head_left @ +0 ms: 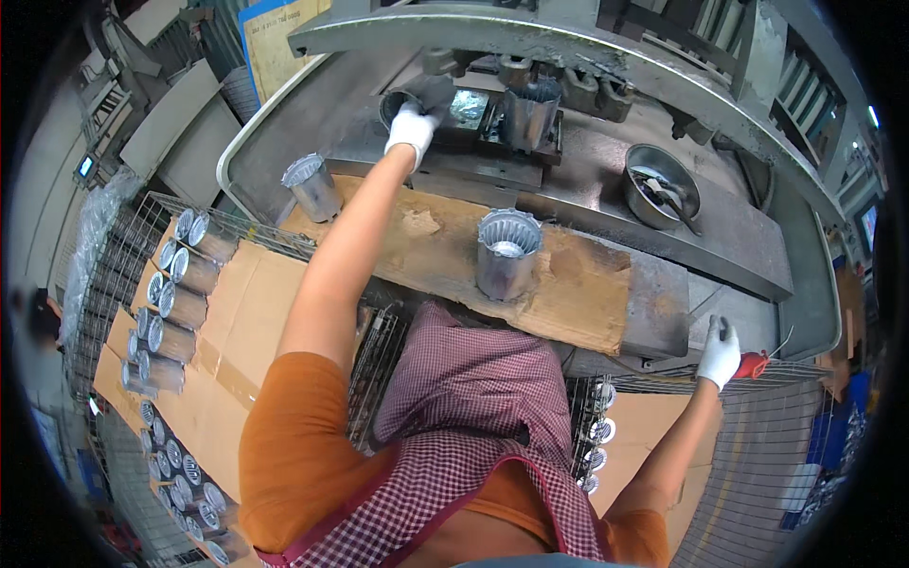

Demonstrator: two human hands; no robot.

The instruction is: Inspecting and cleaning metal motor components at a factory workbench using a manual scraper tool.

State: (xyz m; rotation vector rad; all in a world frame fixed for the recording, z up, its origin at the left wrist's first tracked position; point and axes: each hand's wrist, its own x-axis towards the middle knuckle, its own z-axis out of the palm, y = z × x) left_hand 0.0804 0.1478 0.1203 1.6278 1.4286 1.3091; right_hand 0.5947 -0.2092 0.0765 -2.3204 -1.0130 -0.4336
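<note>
Far L: wire crate (114, 256) lined w/ cardboard, metal cans lying on their sides in a column. Approx 8 clear in the upper row (175, 303), approx 10 more lower down near the frame edge (185, 473), exact count hard since they blur and get cut off at the rim.

1 fluted metal cup (312, 186) stands upright at the L corner of the machine table (757, 256), apart from both hands.

L hand (413, 128), white glove, arm stretched far fwd. Fingers curled over a dark round cup (402, 102) sitting in the machine fixture (492, 118); cup is under and just past the fingertips, mostly covered, so can't tell if it's truly gripped or only touched.

Centre: 1 more fluted cup (508, 254) upright on the cardboard sheet (568, 284) laid over the table edge, nearest the body, no hand near. 1 taller fluted cup (530, 114) sits in the fixture just R of the L hand, not touching it.

R of centre: 1 metal bowl (663, 185) w/ small tools inside, contents hard to make out.

R hand (718, 352), white glove, resting at the table's R front edge, fingers together pointing up, a dark bit at the fingertips, unclear what. Red handle (753, 364) just beside it, touching or not can't tell.

Below R: 2nd wire crate (757, 454), approx 5 can ends (597, 431) visible, rest hidden by apron and arm.
</note>
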